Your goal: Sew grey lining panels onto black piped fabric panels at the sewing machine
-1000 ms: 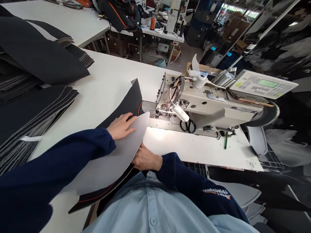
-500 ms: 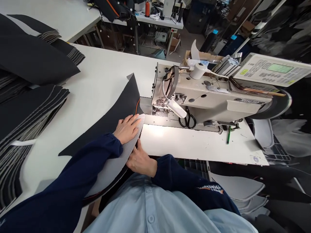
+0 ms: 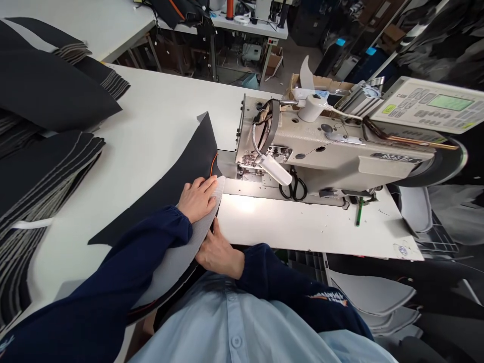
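A dark fabric panel (image 3: 166,189) with an orange trim line lies on the white table, left of the sewing machine's needle area. Its near part shows a pale grey mesh-like layer (image 3: 179,259) that curves down toward my body. My left hand (image 3: 198,199) rests flat on both, fingers stretched toward the orange trim. At the near edge my right hand (image 3: 219,252) grips the grey-layered fabric, thumb pointing up; its fingertips are partly hidden by the edge. The sewing machine (image 3: 302,141) stands to the right, its lamp (image 3: 275,169) lit. Neither hand touches it.
Stacks of dark fabric pieces (image 3: 49,91) fill the table's left side. Black scissors (image 3: 293,186) lie beneath the machine arm, and a green pen-like tool (image 3: 359,212) is farther right. A control panel (image 3: 442,103) sits above the machine. Grey padded pieces (image 3: 372,292) are stacked lower right.
The view has shifted slightly. Both hands and the fabric panel keep almost the same place against the machine.
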The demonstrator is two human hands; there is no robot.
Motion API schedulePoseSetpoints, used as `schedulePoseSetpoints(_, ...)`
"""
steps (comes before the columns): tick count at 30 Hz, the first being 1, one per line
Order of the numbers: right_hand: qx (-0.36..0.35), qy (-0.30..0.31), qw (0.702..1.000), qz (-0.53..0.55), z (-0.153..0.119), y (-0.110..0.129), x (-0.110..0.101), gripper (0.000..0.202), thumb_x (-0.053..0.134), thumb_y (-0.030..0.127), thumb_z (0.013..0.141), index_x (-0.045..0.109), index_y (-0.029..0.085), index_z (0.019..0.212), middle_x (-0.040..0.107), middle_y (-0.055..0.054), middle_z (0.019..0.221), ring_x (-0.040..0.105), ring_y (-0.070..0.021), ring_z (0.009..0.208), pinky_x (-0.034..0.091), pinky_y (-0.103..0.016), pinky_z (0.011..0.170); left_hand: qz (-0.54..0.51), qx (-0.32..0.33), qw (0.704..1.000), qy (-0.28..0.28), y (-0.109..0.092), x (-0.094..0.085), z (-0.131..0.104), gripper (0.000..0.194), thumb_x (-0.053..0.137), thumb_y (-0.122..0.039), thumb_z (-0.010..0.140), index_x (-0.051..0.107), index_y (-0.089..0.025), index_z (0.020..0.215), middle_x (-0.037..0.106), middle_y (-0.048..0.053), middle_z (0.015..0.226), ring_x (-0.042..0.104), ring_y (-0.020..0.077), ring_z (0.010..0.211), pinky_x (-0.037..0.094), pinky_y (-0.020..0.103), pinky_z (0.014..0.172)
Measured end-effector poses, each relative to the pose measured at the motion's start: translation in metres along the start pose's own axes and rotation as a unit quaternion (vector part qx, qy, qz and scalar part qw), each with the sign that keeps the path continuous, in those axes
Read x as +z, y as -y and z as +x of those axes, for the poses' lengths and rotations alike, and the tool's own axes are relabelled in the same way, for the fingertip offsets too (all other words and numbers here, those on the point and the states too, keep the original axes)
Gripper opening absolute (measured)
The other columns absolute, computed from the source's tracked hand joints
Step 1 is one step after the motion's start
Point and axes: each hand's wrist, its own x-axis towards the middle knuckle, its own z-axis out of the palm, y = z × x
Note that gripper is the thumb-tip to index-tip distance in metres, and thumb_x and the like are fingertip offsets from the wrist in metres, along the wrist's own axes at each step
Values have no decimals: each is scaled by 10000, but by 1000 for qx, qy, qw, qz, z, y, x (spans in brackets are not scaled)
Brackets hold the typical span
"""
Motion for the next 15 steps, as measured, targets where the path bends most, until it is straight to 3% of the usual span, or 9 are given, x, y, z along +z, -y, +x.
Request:
schedulePoseSetpoints(8,1,-28,1000,-14,0,-1,2,204,564,204,876,709,177,1016,665,-121,1064,469,-378,1130,167,-761,1009,11,-4,1000,-5,-1,-2,-3,484,361,-313,923,513,-220,1373,418,3,1504,454,299,1197,385,447,846)
schedulePoseSetpoints(15,5,-18,1000,-17,-1,-2,-1,212,541,207,891,709,174,1015,657,-121,1096,450,-379,1158,229,-731,998,-18,21,1000,-9,1,3,2,491,363,-272,915,503,-211,1382,447,29,1483,397,283,1297,372,465,925)
